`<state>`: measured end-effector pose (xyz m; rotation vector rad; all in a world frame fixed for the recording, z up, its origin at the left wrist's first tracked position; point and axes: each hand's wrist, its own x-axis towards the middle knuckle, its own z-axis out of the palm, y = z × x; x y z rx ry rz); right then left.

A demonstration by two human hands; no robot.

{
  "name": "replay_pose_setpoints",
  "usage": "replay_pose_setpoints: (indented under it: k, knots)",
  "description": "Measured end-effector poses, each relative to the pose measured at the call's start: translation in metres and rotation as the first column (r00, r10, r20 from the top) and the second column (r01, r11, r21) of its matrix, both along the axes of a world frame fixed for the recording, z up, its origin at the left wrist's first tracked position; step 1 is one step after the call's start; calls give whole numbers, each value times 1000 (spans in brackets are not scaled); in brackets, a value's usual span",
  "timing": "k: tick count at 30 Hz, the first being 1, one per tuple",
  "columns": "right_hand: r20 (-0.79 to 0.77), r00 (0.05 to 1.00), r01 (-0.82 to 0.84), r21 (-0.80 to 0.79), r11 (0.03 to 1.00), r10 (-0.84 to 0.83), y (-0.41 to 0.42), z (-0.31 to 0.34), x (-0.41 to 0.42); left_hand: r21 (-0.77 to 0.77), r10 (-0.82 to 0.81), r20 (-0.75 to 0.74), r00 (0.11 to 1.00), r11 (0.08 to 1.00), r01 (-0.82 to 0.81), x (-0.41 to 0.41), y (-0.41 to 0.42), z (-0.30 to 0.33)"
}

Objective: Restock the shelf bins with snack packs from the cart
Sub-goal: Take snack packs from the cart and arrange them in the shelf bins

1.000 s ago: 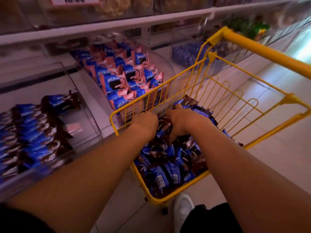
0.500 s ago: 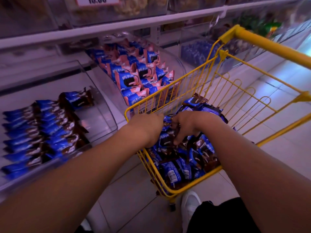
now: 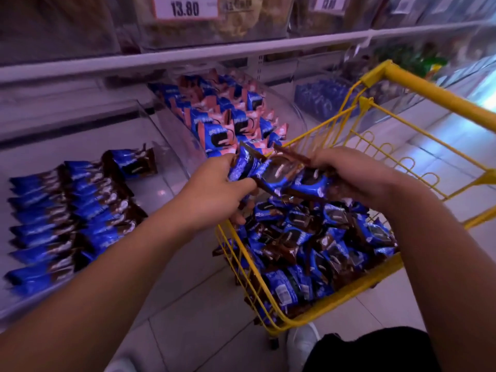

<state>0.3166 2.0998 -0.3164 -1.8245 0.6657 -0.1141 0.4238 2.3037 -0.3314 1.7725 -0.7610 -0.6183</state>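
Shop aisle, clear shelf bins at 9 to 12 o'clock, yellow cart at 4. Since half a second ago both hands rose out of cart pile. Left hand and right hand now grip bunch of snack packs between them above cart's near-left rim, fingers curled round ends. Packs blue and brown, glossy, crumpled, cookie picture.

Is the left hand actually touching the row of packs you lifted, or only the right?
Touching. The head view shows the left hand gripping one end of the lifted packs, the right hand the other.
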Motion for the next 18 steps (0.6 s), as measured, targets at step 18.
replay_pose_setpoints:
  k: [18]
  knots:
    - [20, 934, -355, 152, 922, 356, 43, 2, 13, 46, 99, 604, 790, 986, -159, -2, 33, 6]
